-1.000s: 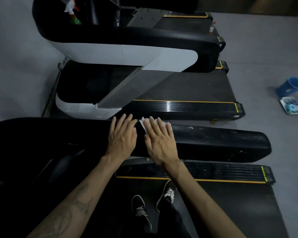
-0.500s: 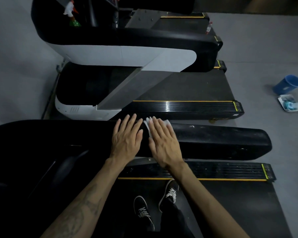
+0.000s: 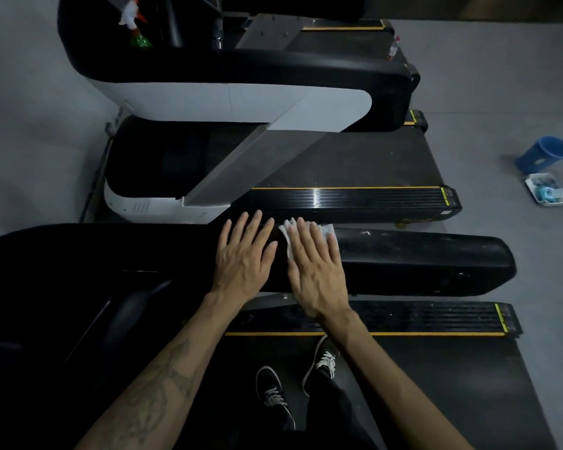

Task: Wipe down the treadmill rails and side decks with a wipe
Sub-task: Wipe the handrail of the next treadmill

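1. Right hand point(image 3: 316, 271): flat, fingers straight and together, pressing the white wipe point(image 3: 288, 237) onto the black treadmill handrail point(image 3: 420, 263).
2. Left hand point(image 3: 242, 254): flat, fingers slightly spread, resting bare on the rail just beside it.
3. Ribbed side deck point(image 3: 403, 316) lies below the rail.

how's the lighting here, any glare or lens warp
Head view: dim overall, the black rail swallows detail beyond the hands; one glare streak on the neighbouring side deck; wide-angle bowing at the edges; white wipe stays readable.
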`<state>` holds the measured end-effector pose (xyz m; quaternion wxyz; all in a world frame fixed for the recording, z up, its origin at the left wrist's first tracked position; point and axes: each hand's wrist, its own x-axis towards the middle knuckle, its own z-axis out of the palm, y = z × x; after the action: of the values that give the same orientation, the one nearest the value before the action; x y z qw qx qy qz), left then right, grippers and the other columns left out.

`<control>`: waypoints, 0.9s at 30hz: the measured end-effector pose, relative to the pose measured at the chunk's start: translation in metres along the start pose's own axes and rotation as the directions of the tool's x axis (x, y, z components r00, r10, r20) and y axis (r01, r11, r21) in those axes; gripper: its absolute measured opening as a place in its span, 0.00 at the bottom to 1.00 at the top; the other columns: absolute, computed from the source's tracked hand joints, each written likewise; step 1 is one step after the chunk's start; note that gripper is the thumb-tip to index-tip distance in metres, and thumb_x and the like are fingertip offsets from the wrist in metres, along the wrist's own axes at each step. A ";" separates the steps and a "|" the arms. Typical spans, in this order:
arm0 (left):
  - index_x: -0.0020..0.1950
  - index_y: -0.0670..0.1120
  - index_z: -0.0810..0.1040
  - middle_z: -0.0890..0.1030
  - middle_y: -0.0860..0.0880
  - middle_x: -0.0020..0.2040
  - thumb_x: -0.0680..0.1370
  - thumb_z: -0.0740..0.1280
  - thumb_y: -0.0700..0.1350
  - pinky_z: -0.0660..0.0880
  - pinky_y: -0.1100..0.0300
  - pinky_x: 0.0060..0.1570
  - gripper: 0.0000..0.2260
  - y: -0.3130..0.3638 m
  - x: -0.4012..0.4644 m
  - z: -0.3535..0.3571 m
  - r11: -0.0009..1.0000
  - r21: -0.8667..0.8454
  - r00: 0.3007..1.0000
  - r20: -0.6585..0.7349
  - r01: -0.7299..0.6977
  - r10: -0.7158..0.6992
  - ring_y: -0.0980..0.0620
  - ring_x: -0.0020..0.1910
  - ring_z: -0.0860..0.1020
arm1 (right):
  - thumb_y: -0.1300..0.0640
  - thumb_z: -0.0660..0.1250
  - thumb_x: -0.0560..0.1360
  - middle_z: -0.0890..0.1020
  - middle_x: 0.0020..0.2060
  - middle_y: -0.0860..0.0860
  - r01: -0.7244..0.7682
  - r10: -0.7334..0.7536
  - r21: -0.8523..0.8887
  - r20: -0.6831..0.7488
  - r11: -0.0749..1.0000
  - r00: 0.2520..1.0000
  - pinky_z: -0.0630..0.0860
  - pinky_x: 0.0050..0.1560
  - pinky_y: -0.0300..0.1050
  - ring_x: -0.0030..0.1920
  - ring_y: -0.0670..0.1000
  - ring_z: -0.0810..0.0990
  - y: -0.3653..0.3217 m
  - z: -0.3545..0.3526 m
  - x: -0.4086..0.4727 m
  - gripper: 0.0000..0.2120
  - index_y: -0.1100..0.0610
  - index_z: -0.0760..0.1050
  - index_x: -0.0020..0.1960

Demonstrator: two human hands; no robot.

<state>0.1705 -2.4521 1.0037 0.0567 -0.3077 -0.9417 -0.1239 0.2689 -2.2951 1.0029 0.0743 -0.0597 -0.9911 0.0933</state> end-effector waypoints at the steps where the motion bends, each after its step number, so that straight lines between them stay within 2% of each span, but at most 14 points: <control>1: 0.80 0.49 0.67 0.67 0.45 0.80 0.86 0.48 0.56 0.54 0.42 0.80 0.25 0.001 0.000 0.000 1.000 -0.003 1.000 -0.002 0.002 -0.002 0.44 0.80 0.63 | 0.47 0.44 0.85 0.49 0.84 0.55 -0.054 0.054 0.015 -0.012 0.998 0.998 0.51 0.81 0.62 0.83 0.55 0.44 -0.005 0.001 -0.006 0.30 0.56 0.49 0.84; 3: 0.79 0.48 0.68 0.68 0.44 0.79 0.86 0.48 0.56 0.56 0.41 0.79 0.24 0.001 0.000 0.000 1.000 -0.005 1.000 -0.009 0.003 -0.003 0.43 0.80 0.64 | 0.46 0.46 0.84 0.47 0.84 0.58 -0.149 0.150 0.040 -0.031 0.988 0.988 0.48 0.81 0.63 0.83 0.58 0.43 -0.023 0.006 -0.016 0.32 0.59 0.48 0.84; 5: 0.78 0.48 0.70 0.70 0.43 0.78 0.87 0.48 0.54 0.56 0.41 0.79 0.24 0.001 0.001 0.000 1.000 0.002 1.000 -0.022 -0.004 0.004 0.43 0.79 0.65 | 0.46 0.49 0.83 0.47 0.83 0.60 -0.168 0.171 0.067 -0.038 0.984 0.985 0.44 0.81 0.64 0.83 0.62 0.42 -0.038 0.011 -0.017 0.33 0.61 0.49 0.84; 9: 0.78 0.48 0.70 0.69 0.44 0.78 0.87 0.48 0.54 0.54 0.42 0.79 0.24 0.002 0.001 -0.002 1.000 -0.002 1.000 -0.022 -0.022 0.022 0.43 0.79 0.65 | 0.47 0.47 0.84 0.49 0.84 0.53 -0.018 0.018 0.048 0.002 0.999 1.000 0.49 0.80 0.65 0.83 0.56 0.43 -0.022 0.007 0.000 0.30 0.54 0.51 0.84; 11: 0.79 0.49 0.69 0.69 0.44 0.79 0.86 0.48 0.54 0.53 0.43 0.79 0.24 0.001 0.000 -0.002 1.000 -0.020 1.000 -0.018 -0.023 0.023 0.44 0.80 0.64 | 0.47 0.46 0.84 0.49 0.84 0.52 -0.008 0.008 0.025 0.001 1.000 1.000 0.50 0.80 0.64 0.83 0.53 0.44 -0.008 0.004 0.002 0.30 0.53 0.49 0.85; 17: 0.78 0.50 0.70 0.69 0.43 0.78 0.86 0.50 0.55 0.54 0.43 0.79 0.24 0.003 0.001 -0.004 0.999 -0.041 1.000 -0.013 -0.002 0.001 0.42 0.79 0.65 | 0.46 0.47 0.84 0.47 0.83 0.59 -0.200 0.206 0.093 -0.062 0.975 0.977 0.45 0.82 0.62 0.83 0.58 0.43 -0.037 0.011 -0.023 0.33 0.61 0.48 0.84; 20: 0.78 0.50 0.70 0.69 0.43 0.78 0.86 0.50 0.55 0.55 0.42 0.78 0.24 0.002 0.000 -0.005 0.999 -0.042 1.000 -0.001 -0.013 0.013 0.42 0.79 0.64 | 0.46 0.46 0.85 0.48 0.84 0.57 -0.097 0.102 0.131 -0.032 0.987 0.994 0.45 0.82 0.59 0.83 0.55 0.43 -0.037 0.009 -0.012 0.31 0.58 0.50 0.84; 23: 0.79 0.49 0.69 0.68 0.43 0.79 0.86 0.48 0.55 0.56 0.41 0.79 0.25 0.002 -0.001 -0.008 0.999 -0.028 0.999 0.024 -0.021 0.022 0.42 0.80 0.63 | 0.48 0.45 0.85 0.48 0.84 0.54 0.030 -0.030 0.040 -0.012 0.999 0.999 0.50 0.81 0.61 0.83 0.53 0.44 -0.011 0.004 -0.009 0.29 0.55 0.49 0.84; 25: 0.79 0.48 0.68 0.67 0.42 0.79 0.84 0.47 0.54 0.55 0.39 0.79 0.26 0.003 -0.001 -0.011 1.000 -0.019 0.999 0.048 -0.020 0.021 0.41 0.81 0.61 | 0.48 0.45 0.85 0.47 0.84 0.54 -0.009 0.010 0.017 -0.017 1.000 1.000 0.50 0.81 0.62 0.83 0.53 0.44 0.001 0.001 -0.017 0.30 0.55 0.47 0.85; 27: 0.80 0.46 0.67 0.66 0.42 0.80 0.83 0.45 0.54 0.51 0.39 0.80 0.29 0.007 0.002 -0.013 1.000 -0.015 0.997 0.073 -0.018 0.019 0.42 0.81 0.60 | 0.48 0.44 0.85 0.46 0.84 0.56 -0.113 0.114 0.039 -0.035 0.993 0.993 0.48 0.82 0.61 0.83 0.54 0.43 -0.003 0.002 -0.025 0.30 0.57 0.47 0.84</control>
<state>0.1739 -2.4487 1.0175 0.0213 -0.3212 -0.9393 -0.1186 0.2931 -2.3019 0.9977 0.0886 -0.1164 -0.9826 0.1146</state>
